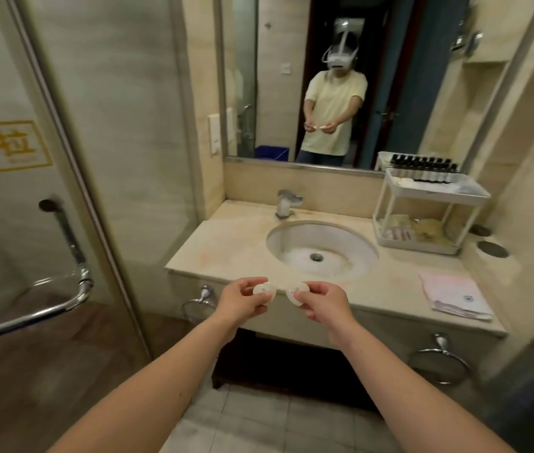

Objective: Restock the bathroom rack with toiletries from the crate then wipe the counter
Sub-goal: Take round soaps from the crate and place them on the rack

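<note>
Here, hands (241, 304) (322, 305) pinch discs (265, 291) (296, 294) — rack (435, 193) (bottles (422, 170) atop), cloth (455, 294).

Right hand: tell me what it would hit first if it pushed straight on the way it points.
Probably the small round white disc pinched in the left hand: the right hand, holding a matching white disc, points leftward at it across a narrow gap. Depth is unclear.

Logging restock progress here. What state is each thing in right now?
left hand: pinches a white round item
right hand: pinches a second round item
rack: upright on the counter, bottles on top tier, packets below
faucet: off, no water running
sink: empty, no water standing
cloth: folded, flat on the counter
</note>
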Demonstrator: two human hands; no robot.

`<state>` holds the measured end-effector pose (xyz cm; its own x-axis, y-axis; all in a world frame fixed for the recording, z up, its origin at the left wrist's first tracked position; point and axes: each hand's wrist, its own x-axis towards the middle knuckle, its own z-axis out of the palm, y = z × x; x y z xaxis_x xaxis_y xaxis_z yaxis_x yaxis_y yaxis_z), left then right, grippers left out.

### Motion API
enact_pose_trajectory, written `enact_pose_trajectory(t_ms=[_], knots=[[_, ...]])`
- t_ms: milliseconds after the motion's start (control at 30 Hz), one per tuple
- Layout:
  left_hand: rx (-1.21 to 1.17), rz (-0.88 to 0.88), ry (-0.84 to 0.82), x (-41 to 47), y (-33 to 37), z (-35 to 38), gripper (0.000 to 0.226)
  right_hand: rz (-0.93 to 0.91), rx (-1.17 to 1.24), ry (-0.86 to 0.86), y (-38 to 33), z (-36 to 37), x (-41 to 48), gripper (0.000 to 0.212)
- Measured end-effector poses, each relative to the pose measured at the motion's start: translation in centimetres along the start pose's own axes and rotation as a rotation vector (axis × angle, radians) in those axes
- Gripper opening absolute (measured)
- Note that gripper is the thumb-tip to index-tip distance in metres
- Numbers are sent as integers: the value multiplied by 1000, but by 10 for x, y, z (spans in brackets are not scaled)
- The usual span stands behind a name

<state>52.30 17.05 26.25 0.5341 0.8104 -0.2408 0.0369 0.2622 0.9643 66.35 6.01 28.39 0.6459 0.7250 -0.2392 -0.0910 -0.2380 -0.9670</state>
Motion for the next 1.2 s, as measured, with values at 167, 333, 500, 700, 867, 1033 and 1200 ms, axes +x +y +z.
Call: enact_pose_trajectory(t_ms=[167, 333, 500, 700, 867, 1033, 1200], knots=[[24, 17, -91, 15, 21, 45, 26, -28, 22, 91, -13, -45, 12, 17], [27, 27, -203, 27, 38, 86, 25, -49, 51, 155, -22, -81, 22, 16], [68, 35, -271, 55, 47, 124, 29, -71, 66, 232, -32, -116, 39, 17], [102, 25, -348, 106, 53, 181, 34, -96, 74, 319, -46, -159, 82, 14], [74, -2, -414, 162, 68, 233, 43, -85, 95, 381, -61, -194, 132, 15], [128, 36, -481, 219, 83, 285, 52, -90, 101, 450, -81, -229, 188, 18], [191, 95, -517, 266, 85, 323, 53, -84, 98, 489, -86, -257, 233, 19]])
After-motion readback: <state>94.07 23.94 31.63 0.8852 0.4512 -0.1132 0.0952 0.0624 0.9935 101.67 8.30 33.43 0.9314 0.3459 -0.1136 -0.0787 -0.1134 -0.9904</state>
